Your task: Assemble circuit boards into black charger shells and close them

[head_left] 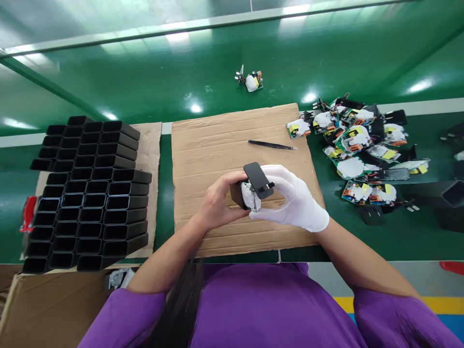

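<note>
My bare left hand (214,202) is closed around a black plastic case (237,194) above the cardboard sheet (203,145). A circuit board (251,197) covered in white compound sits partly inside the open end of the case. At that end, a flat black plug cover (256,177) with metal pins stands tilted. My right hand (295,200), in a white glove, grips the board and its cover between thumb and fingers. Behind the hands, black tweezers (271,144) lie on the cardboard.
Several rows of black cases (125,191) stand stacked at the left, near a red-handled tool (29,212). On the right lies a pile of circuit boards (351,168) with plug covers. One board (253,82) lies farther back on the green table (152,82).
</note>
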Action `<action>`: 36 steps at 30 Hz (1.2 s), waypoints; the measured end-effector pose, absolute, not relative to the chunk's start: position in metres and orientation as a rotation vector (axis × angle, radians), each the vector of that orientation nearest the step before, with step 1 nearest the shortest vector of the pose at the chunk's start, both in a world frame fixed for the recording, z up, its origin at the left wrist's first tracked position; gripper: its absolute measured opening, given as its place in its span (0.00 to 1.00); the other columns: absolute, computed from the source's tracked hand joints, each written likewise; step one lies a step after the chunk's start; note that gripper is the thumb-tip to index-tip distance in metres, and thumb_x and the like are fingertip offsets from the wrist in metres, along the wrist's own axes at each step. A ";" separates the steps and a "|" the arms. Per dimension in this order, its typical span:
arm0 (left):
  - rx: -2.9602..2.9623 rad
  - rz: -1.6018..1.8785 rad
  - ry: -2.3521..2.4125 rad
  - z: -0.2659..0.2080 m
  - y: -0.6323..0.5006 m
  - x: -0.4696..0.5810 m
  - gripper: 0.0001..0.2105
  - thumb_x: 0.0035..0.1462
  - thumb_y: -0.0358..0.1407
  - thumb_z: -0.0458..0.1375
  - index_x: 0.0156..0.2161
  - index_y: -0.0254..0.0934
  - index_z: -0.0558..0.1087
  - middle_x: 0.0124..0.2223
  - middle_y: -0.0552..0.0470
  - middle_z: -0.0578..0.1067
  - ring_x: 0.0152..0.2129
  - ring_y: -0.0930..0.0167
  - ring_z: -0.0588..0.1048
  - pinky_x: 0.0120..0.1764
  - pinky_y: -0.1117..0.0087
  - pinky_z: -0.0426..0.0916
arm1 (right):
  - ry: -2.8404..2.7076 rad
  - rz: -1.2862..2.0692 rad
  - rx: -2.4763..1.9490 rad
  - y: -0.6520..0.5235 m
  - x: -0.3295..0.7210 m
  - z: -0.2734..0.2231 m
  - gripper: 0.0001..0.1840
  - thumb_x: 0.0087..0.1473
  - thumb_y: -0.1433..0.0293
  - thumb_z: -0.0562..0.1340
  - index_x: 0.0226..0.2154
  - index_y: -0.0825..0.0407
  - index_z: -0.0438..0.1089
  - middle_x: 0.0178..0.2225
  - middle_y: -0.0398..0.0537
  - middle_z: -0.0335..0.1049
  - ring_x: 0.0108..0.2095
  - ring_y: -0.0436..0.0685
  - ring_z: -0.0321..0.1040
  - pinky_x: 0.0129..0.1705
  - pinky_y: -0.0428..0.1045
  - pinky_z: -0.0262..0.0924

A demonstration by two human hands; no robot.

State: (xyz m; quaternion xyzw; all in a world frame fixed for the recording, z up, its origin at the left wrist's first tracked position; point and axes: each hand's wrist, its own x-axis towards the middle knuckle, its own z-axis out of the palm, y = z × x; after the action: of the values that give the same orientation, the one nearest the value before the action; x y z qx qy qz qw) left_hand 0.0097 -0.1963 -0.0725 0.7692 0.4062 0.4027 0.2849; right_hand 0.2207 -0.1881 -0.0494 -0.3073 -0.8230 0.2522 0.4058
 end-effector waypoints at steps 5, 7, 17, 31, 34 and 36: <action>2.090 1.151 1.032 -0.076 -0.195 0.011 0.27 0.47 0.41 0.70 0.52 0.40 0.68 0.49 0.44 0.79 0.46 0.61 0.79 0.47 0.62 0.75 | -2.054 0.758 -0.811 -0.188 0.215 -0.054 0.29 0.52 0.64 0.70 0.54 0.45 0.62 0.55 0.55 0.66 0.57 0.63 0.65 0.56 0.63 0.66; 2.082 1.175 1.038 -0.077 -0.195 0.012 0.27 0.48 0.41 0.70 0.53 0.40 0.67 0.50 0.44 0.79 0.47 0.62 0.79 0.48 0.63 0.74 | -1.959 0.953 -0.862 -0.190 0.212 -0.057 0.34 0.50 0.63 0.71 0.57 0.45 0.59 0.59 0.55 0.62 0.60 0.64 0.62 0.57 0.63 0.65; 1.908 1.067 0.919 -0.075 -0.194 0.009 0.29 0.52 0.46 0.67 0.57 0.42 0.66 0.60 0.38 0.69 0.60 0.58 0.67 0.58 0.56 0.68 | -1.525 1.644 -1.022 -0.191 0.196 -0.059 0.31 0.49 0.58 0.68 0.53 0.52 0.64 0.50 0.52 0.71 0.49 0.62 0.71 0.52 0.59 0.68; 1.384 1.066 0.777 -0.082 -0.185 0.011 0.35 0.47 0.47 0.70 0.61 0.46 0.68 0.58 0.42 0.74 0.49 0.59 0.78 0.46 0.64 0.75 | -1.908 0.681 -1.131 -0.202 0.202 -0.054 0.44 0.51 0.58 0.70 0.65 0.48 0.55 0.53 0.57 0.71 0.49 0.64 0.71 0.51 0.60 0.69; 1.382 1.074 0.869 -0.082 -0.185 0.011 0.35 0.46 0.50 0.70 0.59 0.42 0.71 0.56 0.40 0.76 0.49 0.58 0.78 0.46 0.63 0.76 | -1.887 0.722 -1.148 -0.202 0.200 -0.054 0.39 0.54 0.60 0.67 0.65 0.47 0.57 0.53 0.56 0.72 0.49 0.64 0.71 0.52 0.61 0.69; 1.377 1.069 0.932 -0.084 -0.186 0.011 0.35 0.46 0.52 0.69 0.58 0.40 0.71 0.56 0.40 0.76 0.51 0.56 0.77 0.48 0.62 0.76 | -1.861 0.755 -1.170 -0.202 0.199 -0.055 0.38 0.55 0.61 0.67 0.65 0.48 0.57 0.53 0.56 0.72 0.49 0.64 0.71 0.52 0.61 0.69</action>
State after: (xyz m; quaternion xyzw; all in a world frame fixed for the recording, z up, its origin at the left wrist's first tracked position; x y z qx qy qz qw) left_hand 0.0113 -0.1863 -0.0840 0.5818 0.3937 0.4517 0.5499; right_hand 0.1989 -0.2019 -0.0547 -0.4621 -0.7347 0.2982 0.3973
